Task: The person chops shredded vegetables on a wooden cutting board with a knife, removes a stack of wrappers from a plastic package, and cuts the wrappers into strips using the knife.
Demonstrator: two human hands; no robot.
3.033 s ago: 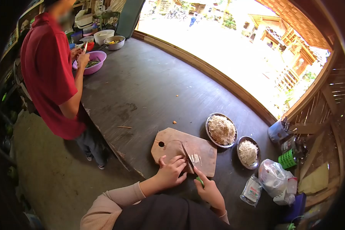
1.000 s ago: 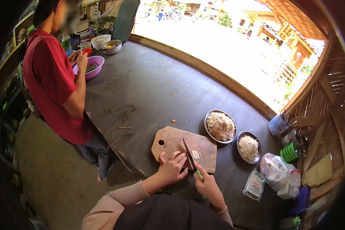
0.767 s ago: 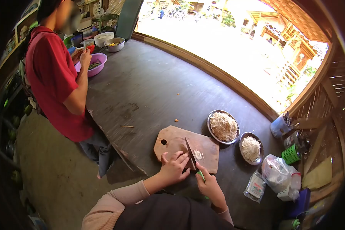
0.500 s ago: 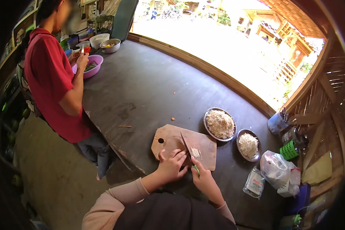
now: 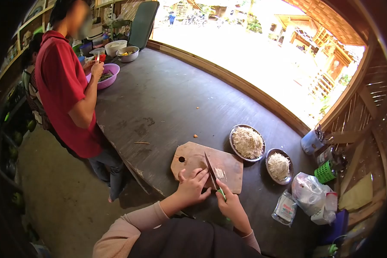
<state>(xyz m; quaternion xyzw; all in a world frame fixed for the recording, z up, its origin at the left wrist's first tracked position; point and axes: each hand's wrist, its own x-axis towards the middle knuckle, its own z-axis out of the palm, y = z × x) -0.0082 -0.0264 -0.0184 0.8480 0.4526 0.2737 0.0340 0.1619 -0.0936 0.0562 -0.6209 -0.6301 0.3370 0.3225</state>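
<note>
Two bare hands are working over a wooden cutting board [image 5: 233, 172], which is lying close to the near edge of the dark table [image 5: 167, 99]. The right hand [image 5: 232, 206] is gripping a knife [image 5: 210, 167] by its green handle [image 5: 221, 194], the fingers curling snugly around it at the board's near edge. The blade is slanting across the board, its tip pointing toward the far edge. The left hand [image 5: 192, 188] is resting on the near part of the board, fingers bent and slightly parted, with the tips lying just beside the blade. I cannot tell whether they are closing on a piece, since the hand is hiding that spot. A few pale strips [image 5: 220, 173] are lying right of the blade, toward the board's right edge.

The knife is looking light and stiff, and its edge is making the handle the only sensible hold. The strips are probably dry, nearly weightless and prone to scattering, so a loose pinch around the whole bunch would suit them. The board is likely weighing enough to sit steady; its side edges or the hole in its left end are offering the best grip. Near its far right corner, a larger dish [image 5: 254, 160] and a smaller dish [image 5: 284, 182] are bearing heaped pale shreds.
</note>
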